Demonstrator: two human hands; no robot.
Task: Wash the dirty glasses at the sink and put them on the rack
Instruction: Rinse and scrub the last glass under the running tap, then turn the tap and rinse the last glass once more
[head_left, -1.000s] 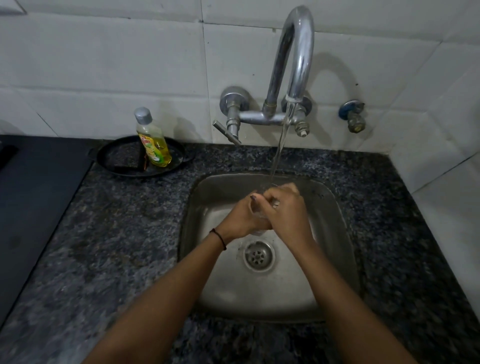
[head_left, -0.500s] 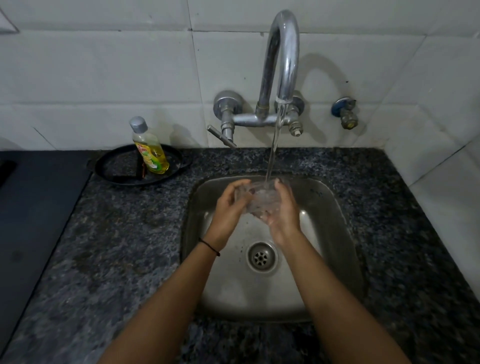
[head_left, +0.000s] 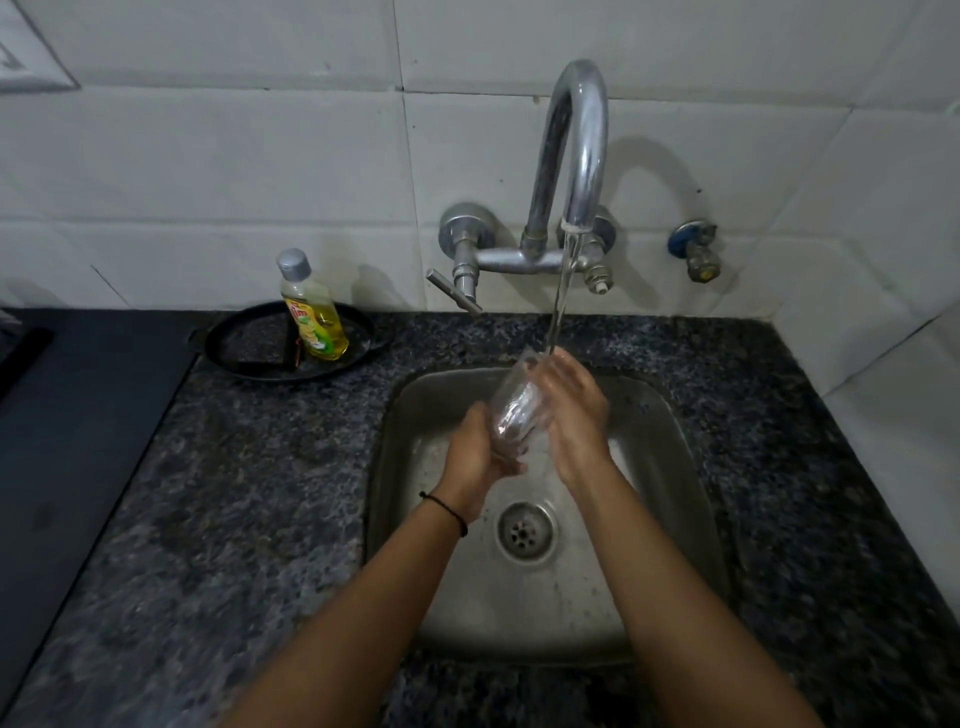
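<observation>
one clear glass (head_left: 514, 415) sits tilted between your hands over the sink (head_left: 670, 415), its upper end just under the tap's stream (head_left: 561, 296); wet, thin and stiff, it will likely be slippery and breakable, so grip its wall, not the rim. your left hand (head_left: 475, 457) cups and clasps its lower end, while your right hand (head_left: 574, 410) wraps the upper side, fingers curled on it.

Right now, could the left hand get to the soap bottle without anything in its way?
Probably yes. The soap bottle stands on a black tray to the left of the sink, with open counter between. But the left hand holds the glass, so it must let go first.
</observation>
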